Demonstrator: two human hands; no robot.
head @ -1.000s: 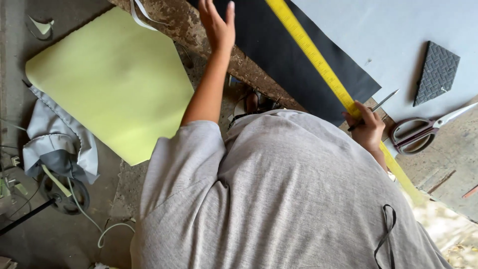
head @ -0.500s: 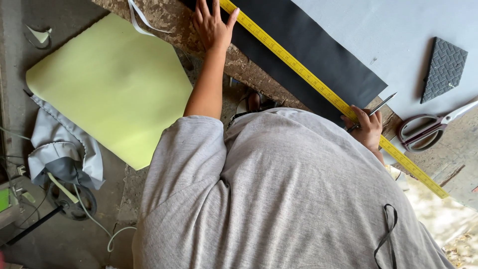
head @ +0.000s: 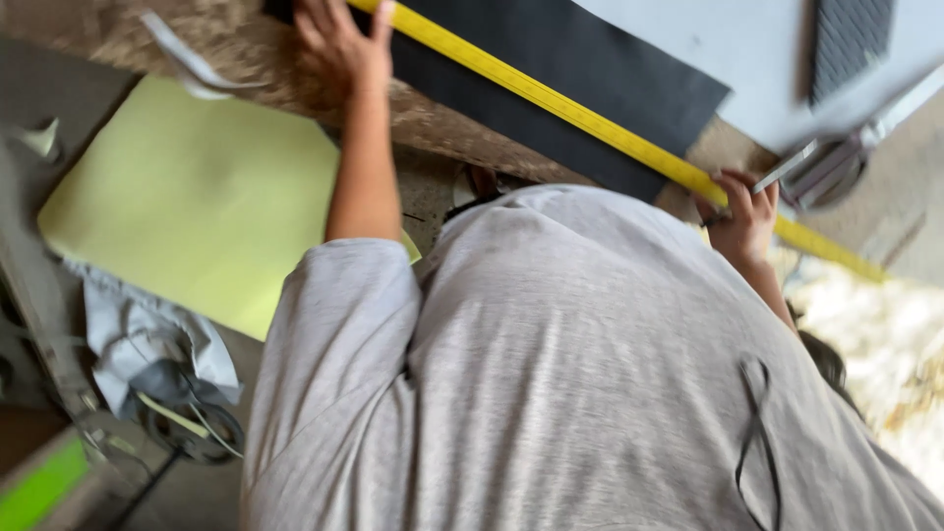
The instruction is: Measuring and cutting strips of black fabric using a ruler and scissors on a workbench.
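Observation:
A long yellow ruler (head: 590, 123) lies slantwise across a black sheet (head: 590, 59) on a rough wooden table (head: 236, 49). My left hand (head: 344, 44) rests flat, fingers spread, at the ruler's upper end. My right hand (head: 742, 211) sits at the ruler's lower part, just past the black sheet's corner. It grips a thin metal marking tool (head: 787, 167) whose tip points up and to the right. My grey shirt (head: 551, 374) fills the lower half of the view.
A pale green sheet (head: 206, 197) lies on the floor to the left, beside crumpled grey cloth and cables (head: 157, 364). Blurred scissors (head: 836, 162) and a dark textured square (head: 851, 34) rest on a light grey sheet (head: 728, 39) at the upper right.
The view has swung closer and blurred. My left hand has kept to the ruler's upper end and my right hand, still holding the tool, has stayed against its lower part.

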